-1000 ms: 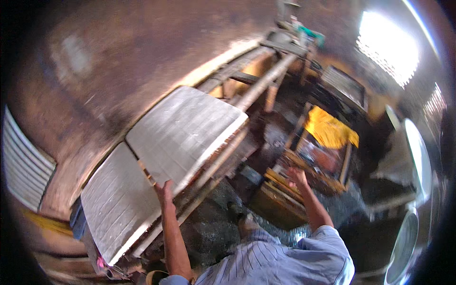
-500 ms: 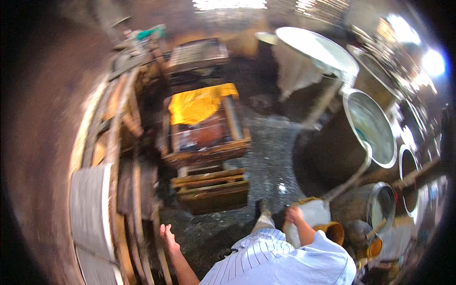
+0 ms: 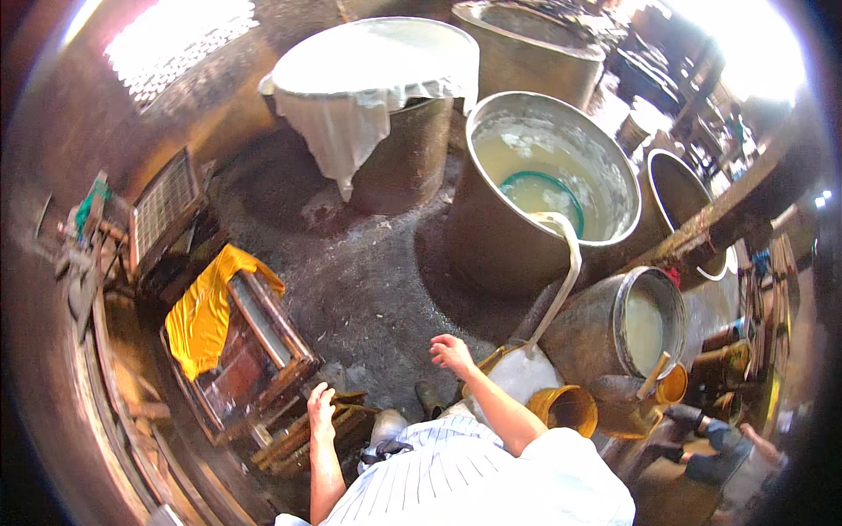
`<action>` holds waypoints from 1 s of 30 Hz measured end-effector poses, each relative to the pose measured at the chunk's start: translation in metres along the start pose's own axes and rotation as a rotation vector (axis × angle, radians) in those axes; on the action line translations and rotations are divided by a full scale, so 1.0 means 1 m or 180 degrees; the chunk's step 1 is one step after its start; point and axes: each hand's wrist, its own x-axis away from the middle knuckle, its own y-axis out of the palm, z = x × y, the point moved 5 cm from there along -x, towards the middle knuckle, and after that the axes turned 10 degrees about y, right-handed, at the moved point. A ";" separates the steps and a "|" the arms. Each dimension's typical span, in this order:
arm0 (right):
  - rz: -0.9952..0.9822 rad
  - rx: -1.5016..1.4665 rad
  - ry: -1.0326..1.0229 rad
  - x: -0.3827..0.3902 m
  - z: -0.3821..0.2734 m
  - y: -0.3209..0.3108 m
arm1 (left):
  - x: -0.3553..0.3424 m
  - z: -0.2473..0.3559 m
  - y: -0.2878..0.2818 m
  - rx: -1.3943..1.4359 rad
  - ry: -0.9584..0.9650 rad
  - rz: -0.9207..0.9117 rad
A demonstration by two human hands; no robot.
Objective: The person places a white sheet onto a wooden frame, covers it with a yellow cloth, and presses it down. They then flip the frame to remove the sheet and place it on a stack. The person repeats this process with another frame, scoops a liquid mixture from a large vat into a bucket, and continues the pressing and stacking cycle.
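My left hand [image 3: 322,410] is raised with its fingers apart and nothing in it. It is nearest to a low wooden stand [image 3: 298,438]. My right hand [image 3: 451,354] reaches forward over the dark wet floor, empty, its fingers loosely bent and apart. Left of my hands stands a wooden frame box [image 3: 294,377] with a yellow cloth [image 3: 208,316] draped over it. Ahead and to the right, a large vat [image 3: 500,237] holds cloudy liquid with a green ring [image 3: 553,193] in it. A pale hose [image 3: 561,285] runs over its rim down toward a white sack-like surface [image 3: 526,377].
A cloth-covered vat [image 3: 412,149] stands far ahead, another vat [image 3: 544,70] behind it. At right are a tilted metal drum [image 3: 579,342], a yellow bucket [image 3: 563,412] and a slanting beam [image 3: 702,219]. Another person [image 3: 728,460] is at the lower right. Wooden racks [image 3: 114,386] line the left.
My view has swung right, so the yellow cloth and frame box now sit further left and the vats nearer the middle. My right hand has moved forward, away from my body, its fingers loosening.
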 end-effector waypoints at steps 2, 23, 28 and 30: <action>0.0486 -0.0321 0.0221 -0.018 0.026 -0.044 | -0.034 0.016 0.006 -0.0185 0.0042 0.0015; -0.1409 0.1639 -0.0354 -0.395 -0.307 0.338 | -0.376 0.114 -0.083 0.1714 0.0164 0.1288; -0.2360 0.3492 -0.1626 -0.380 -0.327 0.582 | -0.378 0.100 -0.118 0.2323 0.0131 0.2294; -0.2843 0.4321 -0.3204 -0.400 -0.319 0.650 | -0.397 0.109 -0.124 0.2030 0.0506 0.2675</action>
